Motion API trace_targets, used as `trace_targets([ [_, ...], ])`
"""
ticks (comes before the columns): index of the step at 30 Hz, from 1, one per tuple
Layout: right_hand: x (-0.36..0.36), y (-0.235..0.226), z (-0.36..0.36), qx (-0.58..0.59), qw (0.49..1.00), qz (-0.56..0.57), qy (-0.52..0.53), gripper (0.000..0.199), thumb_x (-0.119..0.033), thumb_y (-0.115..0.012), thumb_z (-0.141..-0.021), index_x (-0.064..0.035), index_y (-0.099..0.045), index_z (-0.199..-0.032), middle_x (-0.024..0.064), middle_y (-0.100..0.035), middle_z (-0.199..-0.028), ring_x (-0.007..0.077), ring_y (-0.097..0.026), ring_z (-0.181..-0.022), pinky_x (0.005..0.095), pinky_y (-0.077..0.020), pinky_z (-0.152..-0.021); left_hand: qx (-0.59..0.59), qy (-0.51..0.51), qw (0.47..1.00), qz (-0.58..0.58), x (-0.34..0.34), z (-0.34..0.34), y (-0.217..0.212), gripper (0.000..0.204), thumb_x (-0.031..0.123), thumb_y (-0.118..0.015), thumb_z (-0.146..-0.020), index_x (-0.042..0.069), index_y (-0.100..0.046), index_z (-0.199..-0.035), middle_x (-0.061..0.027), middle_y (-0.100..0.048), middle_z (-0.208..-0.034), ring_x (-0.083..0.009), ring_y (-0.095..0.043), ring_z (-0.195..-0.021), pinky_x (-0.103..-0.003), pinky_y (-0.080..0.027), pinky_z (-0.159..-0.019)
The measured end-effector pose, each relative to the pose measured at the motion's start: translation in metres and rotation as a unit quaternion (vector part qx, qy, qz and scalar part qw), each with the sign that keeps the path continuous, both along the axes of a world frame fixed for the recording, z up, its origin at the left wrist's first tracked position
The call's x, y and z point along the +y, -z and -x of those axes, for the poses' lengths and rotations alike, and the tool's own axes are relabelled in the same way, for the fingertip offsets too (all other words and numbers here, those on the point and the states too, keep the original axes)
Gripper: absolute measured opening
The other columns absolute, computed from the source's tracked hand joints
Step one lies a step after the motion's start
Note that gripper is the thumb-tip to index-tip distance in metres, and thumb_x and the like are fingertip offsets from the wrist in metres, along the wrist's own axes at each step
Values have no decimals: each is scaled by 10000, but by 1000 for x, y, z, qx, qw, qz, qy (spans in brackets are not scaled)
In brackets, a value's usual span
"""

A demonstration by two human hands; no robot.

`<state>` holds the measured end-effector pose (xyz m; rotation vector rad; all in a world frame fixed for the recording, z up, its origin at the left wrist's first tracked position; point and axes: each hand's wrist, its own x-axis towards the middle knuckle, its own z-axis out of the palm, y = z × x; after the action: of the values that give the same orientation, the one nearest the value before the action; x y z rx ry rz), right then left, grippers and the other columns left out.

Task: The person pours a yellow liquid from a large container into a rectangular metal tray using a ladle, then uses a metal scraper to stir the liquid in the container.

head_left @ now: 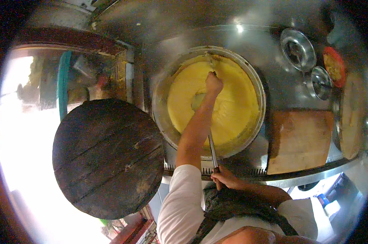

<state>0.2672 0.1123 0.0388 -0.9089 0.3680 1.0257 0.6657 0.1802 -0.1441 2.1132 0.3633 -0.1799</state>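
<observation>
A big round metal pot (255,73) holds a thick yellow mixture (237,101). My left hand (214,84) reaches over its middle, closed around a small tool (211,65) that points at the far wall. That tool's dark handle end shows, but its kind is unclear. Near the front edge, my right hand (226,178) grips the brown end of a long-handled ladle (213,150). Its metal shaft runs up over the near rim and passes under my left forearm. A greyish rounded part (198,101), perhaps the ladle's head, sits in the mixture beside that forearm, partly hidden.
A large dark round wooden lid (106,158) stands left of the pot. To the right lies a wooden board (300,140) on the metal counter (281,95). Behind it are two metal bowls (298,49) and a red dish (334,67) with yellowish food.
</observation>
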Motion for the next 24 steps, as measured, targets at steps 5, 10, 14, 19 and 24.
trace_targets([
  [5,5,-1,-9,17,998,63,9,189,-74,-528,-809,-48,-394,-940,86,-515,-712,147,-509,-595,292,-422,-514,-24,255,965,-65,-40,32,-89,170,79,-523,-751,-38,-479,-866,-266,-562,-808,-430,-547,-775,-463,-449,-672],
  [10,13,32,13,34,999,30,-21,207,-82,-525,-810,-58,-364,-938,69,-500,-690,151,-495,-573,299,-412,-509,13,403,911,-87,-49,63,-137,173,56,-486,-769,-31,-498,-918,-267,-562,-848,-428,-540,-800,-469,-444,-697],
  [14,8,1,1,25,998,50,1,204,-76,-520,-807,-56,-348,-915,66,-493,-689,138,-486,-570,293,-406,-500,-31,499,861,-93,-34,91,-122,175,45,-484,-764,-30,-501,-922,-262,-563,-847,-422,-538,-819,-461,-438,-717],
  [19,9,19,10,-17,995,77,-54,168,-69,-521,-807,-44,-372,-881,50,-490,-675,118,-477,-564,281,-415,-500,-22,596,797,-95,-23,116,-118,194,22,-499,-735,1,-515,-927,-223,-573,-854,-404,-548,-822,-444,-443,-718],
  [24,8,2,6,12,997,76,2,195,-63,-515,-803,-46,-367,-929,49,-488,-657,119,-470,-538,287,-410,-479,-50,663,725,-179,-3,139,-138,242,79,-480,-786,69,-529,-1022,-153,-579,-885,-318,-577,-829,-438,-475,-706],
])
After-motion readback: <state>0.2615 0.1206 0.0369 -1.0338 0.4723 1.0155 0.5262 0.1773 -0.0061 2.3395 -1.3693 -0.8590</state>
